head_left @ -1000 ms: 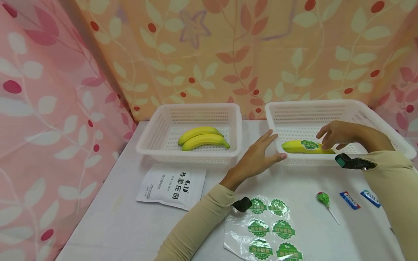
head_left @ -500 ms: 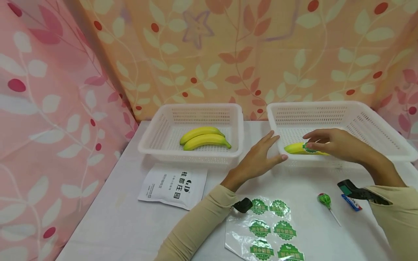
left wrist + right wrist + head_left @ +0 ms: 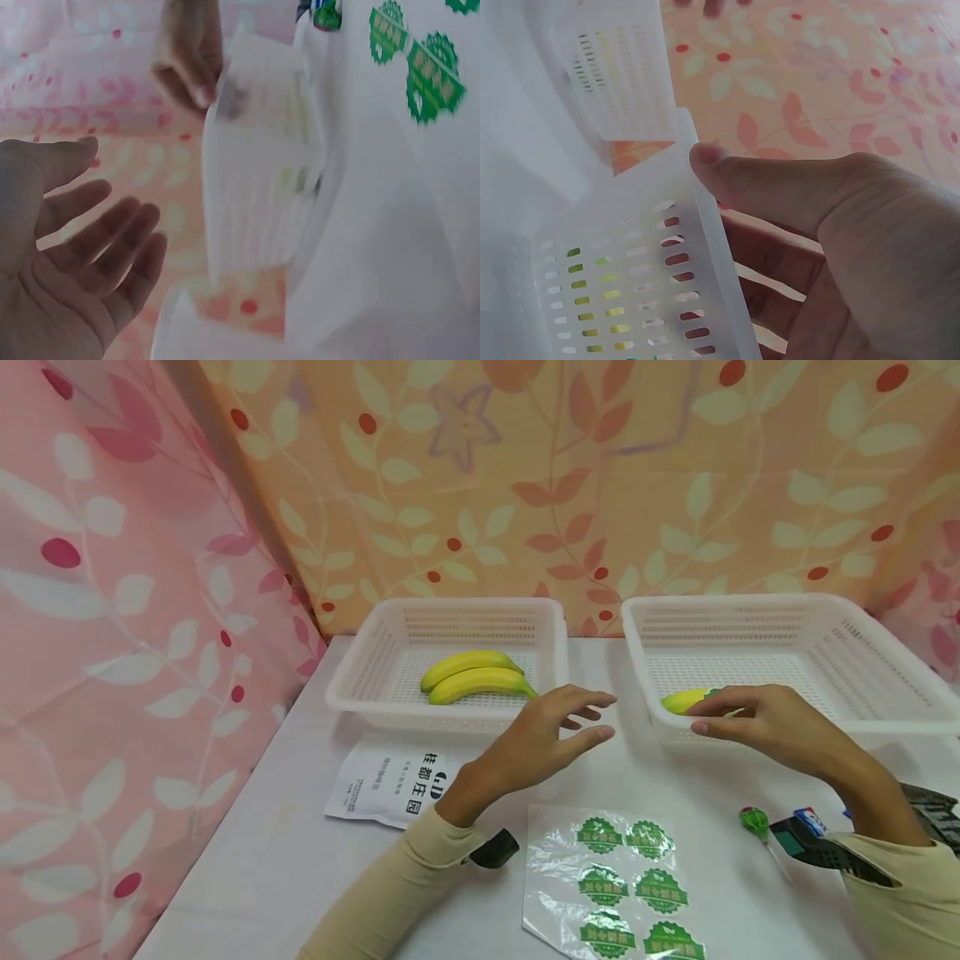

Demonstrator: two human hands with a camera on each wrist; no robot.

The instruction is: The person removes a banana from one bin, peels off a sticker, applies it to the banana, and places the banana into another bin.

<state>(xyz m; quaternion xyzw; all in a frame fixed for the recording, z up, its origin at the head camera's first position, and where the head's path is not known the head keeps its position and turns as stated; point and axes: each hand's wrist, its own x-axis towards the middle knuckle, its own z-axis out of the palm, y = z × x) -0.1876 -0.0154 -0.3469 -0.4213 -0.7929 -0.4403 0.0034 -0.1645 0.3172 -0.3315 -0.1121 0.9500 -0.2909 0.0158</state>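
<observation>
Banana (image 3: 684, 700) with a green sticker lies in the right-hand white basket (image 3: 862, 635), close against its front-left wall; only the yellow-green tip shows past your fingers. Your right hand (image 3: 757, 722) reaches over the front rim of that basket, fingers lightly bent and laid across the banana; whether they actually grip it, you cannot tell from the head view. The right wrist view shows your thumb (image 3: 727, 169) at the basket's rim, with yellow visible through the slots of the wall. Your left hand (image 3: 543, 747) hovers above the table (image 3: 247, 860) between the two baskets, palm down, fingers spread and relaxed, holding nothing; the left wrist view confirms a wide, empty palm (image 3: 52, 285). Left-hand white basket (image 3: 450, 610) holds two unlabelled bananas (image 3: 476, 679) side by side. In front of it lies a white printed packet (image 3: 378, 777), partly under your left forearm. A clear sheet of green stickers (image 3: 611, 885) lies near the front edge, between your arms. A green lollipop (image 3: 752, 821) rests just beside your right wrist.
</observation>
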